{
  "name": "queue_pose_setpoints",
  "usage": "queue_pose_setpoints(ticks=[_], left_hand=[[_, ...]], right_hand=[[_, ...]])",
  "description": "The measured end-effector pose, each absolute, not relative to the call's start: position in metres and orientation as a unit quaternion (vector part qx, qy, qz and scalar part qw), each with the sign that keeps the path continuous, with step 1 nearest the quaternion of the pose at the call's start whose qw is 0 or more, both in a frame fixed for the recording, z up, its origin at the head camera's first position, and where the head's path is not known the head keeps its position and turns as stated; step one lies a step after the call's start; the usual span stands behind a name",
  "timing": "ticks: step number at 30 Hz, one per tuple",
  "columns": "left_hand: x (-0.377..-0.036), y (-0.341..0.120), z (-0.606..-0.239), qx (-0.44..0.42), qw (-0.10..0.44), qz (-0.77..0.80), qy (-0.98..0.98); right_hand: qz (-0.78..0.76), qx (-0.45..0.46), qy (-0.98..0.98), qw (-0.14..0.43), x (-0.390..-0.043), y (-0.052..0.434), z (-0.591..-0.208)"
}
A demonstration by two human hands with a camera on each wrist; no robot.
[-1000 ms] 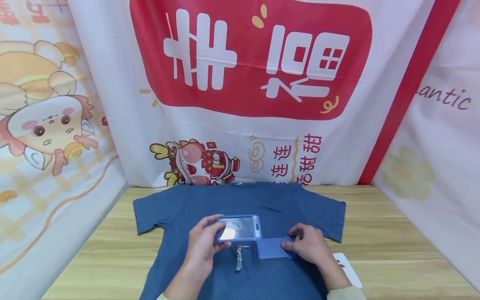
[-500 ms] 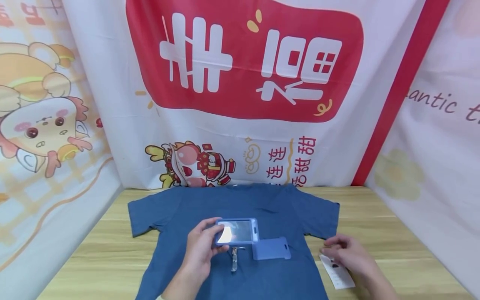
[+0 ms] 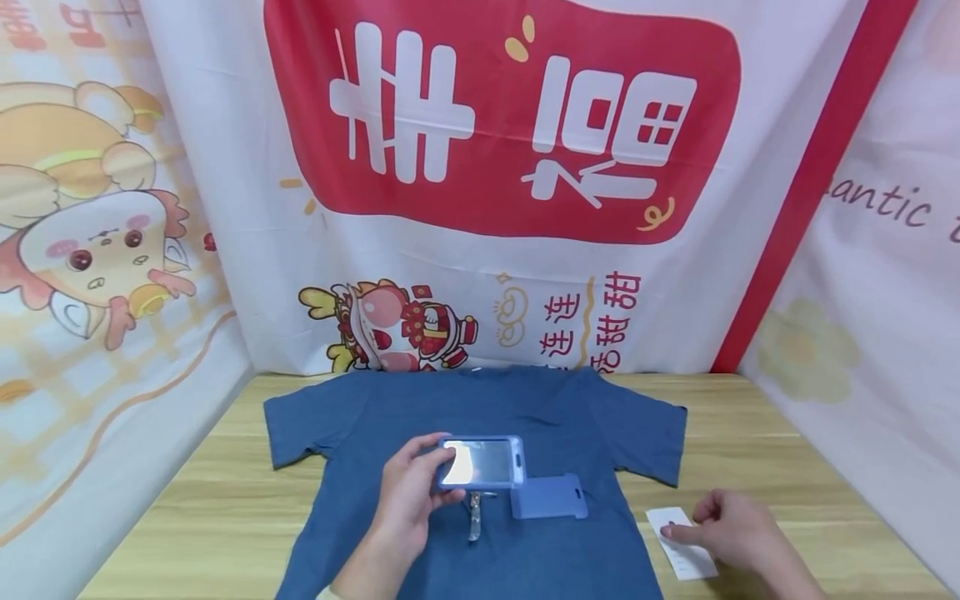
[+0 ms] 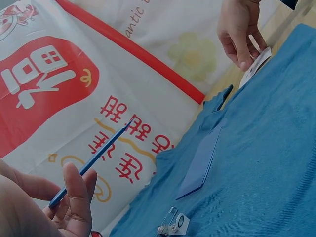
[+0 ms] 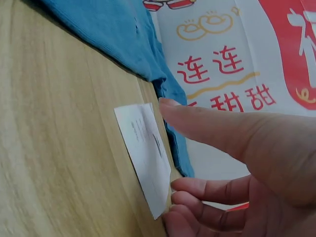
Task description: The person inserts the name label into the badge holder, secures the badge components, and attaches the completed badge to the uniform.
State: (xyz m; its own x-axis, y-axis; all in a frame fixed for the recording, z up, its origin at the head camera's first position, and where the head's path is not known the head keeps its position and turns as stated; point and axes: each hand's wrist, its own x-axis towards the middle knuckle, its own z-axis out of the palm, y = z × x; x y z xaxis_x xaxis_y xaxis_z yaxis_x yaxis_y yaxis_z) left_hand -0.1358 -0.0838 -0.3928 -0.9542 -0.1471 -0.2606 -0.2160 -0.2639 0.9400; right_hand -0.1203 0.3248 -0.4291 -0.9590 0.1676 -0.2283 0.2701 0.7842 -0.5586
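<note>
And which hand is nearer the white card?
Right: the right hand is at the white card, thumb over it in the head view; the left hand is farther off, over the shirt, gripping a blue windowed case.

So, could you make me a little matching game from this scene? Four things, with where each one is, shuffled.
Things:
1. white card
2. holder with a clear window
3. small clip
4. shirt

Places:
A. lying on the shirt
B. spread out beneath the flat blue cover
C. on the wooden table, by the right hand
D. gripped by the left hand

Pairs: 1-C, 2-D, 3-A, 4-B
</note>
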Motion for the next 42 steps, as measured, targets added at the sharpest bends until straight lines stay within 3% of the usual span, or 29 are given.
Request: queue_pose_setpoints(ticks=[10,23,42], left_hand=[[-0.137,-0.082,-0.395,-0.149,0.024,0.781,0.606],[-0.133,-0.084,-0.396,-0.163,0.031,0.773,0.612],[-0.137,-0.083,-0.394,-0.149,0.019,0.775,0.614]], right_hand=[[-0.273,0.138,0.947,0.1,-0.116,0.322,-0.431],[-0.251,0.117,0.961,0.024,-0.12,0.319,-0.439],[-0.25,0.124,0.959,0.054,-0.123,0.31,-0.432]])
